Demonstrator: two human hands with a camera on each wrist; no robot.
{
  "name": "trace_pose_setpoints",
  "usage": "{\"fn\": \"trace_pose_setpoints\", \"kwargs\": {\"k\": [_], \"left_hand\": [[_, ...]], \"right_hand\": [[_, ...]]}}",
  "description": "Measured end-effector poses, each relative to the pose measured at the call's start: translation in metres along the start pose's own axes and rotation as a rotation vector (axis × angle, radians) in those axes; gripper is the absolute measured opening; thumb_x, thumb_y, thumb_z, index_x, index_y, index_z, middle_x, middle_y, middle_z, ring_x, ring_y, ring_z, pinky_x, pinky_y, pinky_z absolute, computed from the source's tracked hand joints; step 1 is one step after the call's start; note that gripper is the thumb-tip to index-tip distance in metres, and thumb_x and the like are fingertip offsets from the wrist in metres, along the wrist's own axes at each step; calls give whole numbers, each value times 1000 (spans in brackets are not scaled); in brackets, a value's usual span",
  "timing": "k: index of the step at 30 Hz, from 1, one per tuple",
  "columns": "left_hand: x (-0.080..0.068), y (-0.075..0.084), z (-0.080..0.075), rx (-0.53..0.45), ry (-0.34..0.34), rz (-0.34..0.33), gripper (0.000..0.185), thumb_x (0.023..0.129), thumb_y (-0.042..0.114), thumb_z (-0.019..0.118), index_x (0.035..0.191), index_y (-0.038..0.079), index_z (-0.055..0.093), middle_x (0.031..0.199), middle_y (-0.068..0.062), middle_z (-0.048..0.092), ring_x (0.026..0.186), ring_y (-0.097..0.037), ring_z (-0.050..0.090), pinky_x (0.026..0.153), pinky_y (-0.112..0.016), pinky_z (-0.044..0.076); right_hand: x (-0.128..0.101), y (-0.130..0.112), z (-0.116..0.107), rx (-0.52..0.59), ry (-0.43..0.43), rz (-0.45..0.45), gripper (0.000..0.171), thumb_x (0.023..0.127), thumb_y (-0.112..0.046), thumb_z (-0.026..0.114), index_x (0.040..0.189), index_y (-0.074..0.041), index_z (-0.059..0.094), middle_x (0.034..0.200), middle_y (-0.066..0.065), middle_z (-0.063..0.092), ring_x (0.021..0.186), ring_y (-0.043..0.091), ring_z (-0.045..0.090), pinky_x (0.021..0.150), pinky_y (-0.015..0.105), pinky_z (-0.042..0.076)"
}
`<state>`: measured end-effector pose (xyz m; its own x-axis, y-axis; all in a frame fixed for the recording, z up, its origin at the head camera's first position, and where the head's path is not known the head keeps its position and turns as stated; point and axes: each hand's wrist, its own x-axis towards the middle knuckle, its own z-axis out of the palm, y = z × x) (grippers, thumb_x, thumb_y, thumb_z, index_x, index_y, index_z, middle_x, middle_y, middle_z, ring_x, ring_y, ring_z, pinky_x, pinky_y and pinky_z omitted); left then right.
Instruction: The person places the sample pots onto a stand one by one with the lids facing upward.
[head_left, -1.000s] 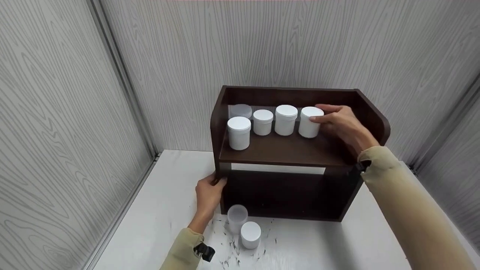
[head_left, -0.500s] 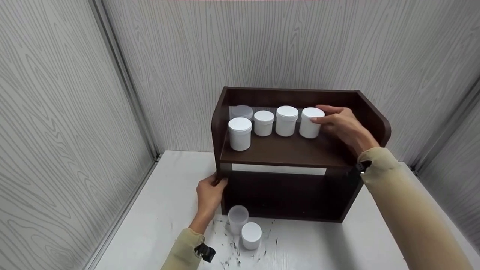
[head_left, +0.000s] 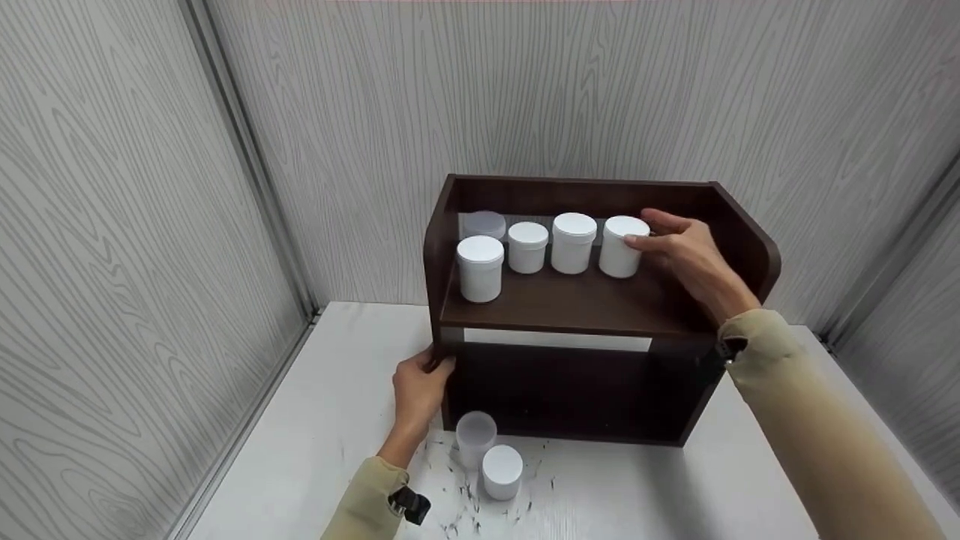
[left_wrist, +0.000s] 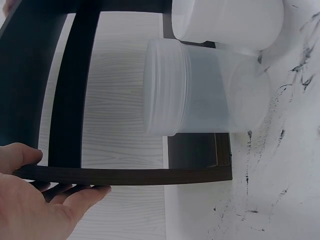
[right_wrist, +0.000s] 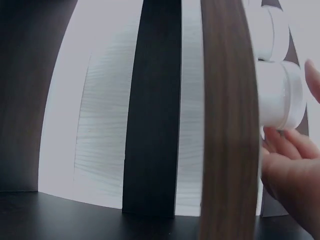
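The right hand (head_left: 686, 251) curls its fingers round the rightmost white jar (head_left: 622, 246), standing upright on the upper board of the dark shelf (head_left: 577, 304), right of three more jars. The left hand (head_left: 418, 390) grips the shelf's near left post.
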<state>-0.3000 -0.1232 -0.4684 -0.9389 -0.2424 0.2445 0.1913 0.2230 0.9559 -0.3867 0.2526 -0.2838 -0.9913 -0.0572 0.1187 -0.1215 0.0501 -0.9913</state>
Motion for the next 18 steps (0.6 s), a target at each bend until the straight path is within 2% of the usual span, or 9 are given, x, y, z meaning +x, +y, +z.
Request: {"fn": "trace_pose_setpoints", "kwargs": {"k": [3, 6, 9, 11, 15, 18], "left_hand": [[0, 0, 1, 4, 10, -3, 38, 98, 13, 70, 128, -10, 70, 114, -20, 76, 102, -30, 73, 85, -40, 58], [1, 0, 1, 8, 17, 1, 36, 97, 13, 71, 127, -8, 71, 112, -19, 76, 101, -28, 73, 84, -39, 58], [0, 0, 1, 14, 26, -7, 35, 97, 13, 72, 126, -6, 73, 112, -18, 76, 101, -28, 73, 84, -39, 58], [0, 0, 1, 19, 31, -12, 34, 97, 12, 72, 125, -6, 73, 112, -18, 77, 102, -28, 73, 85, -40, 58], [0, 0, 2, 31, 41, -11, 34, 96, 12, 72, 125, -5, 74, 112, -18, 77, 102, -28, 73, 85, -40, 58], [0, 0, 2, 42, 50, -3, 33, 96, 11, 72, 124, -6, 74, 110, -18, 77, 100, -28, 73, 83, -40, 58]], "right_hand": [[-8, 0, 1, -132, 60, -79, 82, 88, -16, 87, 157, 0, 46, 159, 19, 47, 131, 20, 56, 101, 25, 49], [-15, 1, 3, -272, 108, -160, 82, 88, -23, 88, 155, 1, 49, 158, 17, 50, 141, 24, 50, 106, 27, 46], [-26, 0, 6, -365, 144, -219, 82, 86, -26, 90, 154, 0, 51, 157, 16, 51, 142, 29, 51, 110, 33, 45], [-35, -1, 8, -420, 162, -258, 81, 86, -28, 91, 152, -1, 54, 154, 15, 54, 140, 28, 54, 109, 33, 46], [-54, -4, 13, -457, 168, -345, 72, 86, -25, 90, 147, -2, 60, 147, 14, 61, 134, 28, 60, 102, 27, 51], [-68, -3, 17, -448, 177, -397, 65, 87, -21, 89, 143, -1, 64, 141, 15, 66, 129, 30, 63, 101, 29, 52]]}}
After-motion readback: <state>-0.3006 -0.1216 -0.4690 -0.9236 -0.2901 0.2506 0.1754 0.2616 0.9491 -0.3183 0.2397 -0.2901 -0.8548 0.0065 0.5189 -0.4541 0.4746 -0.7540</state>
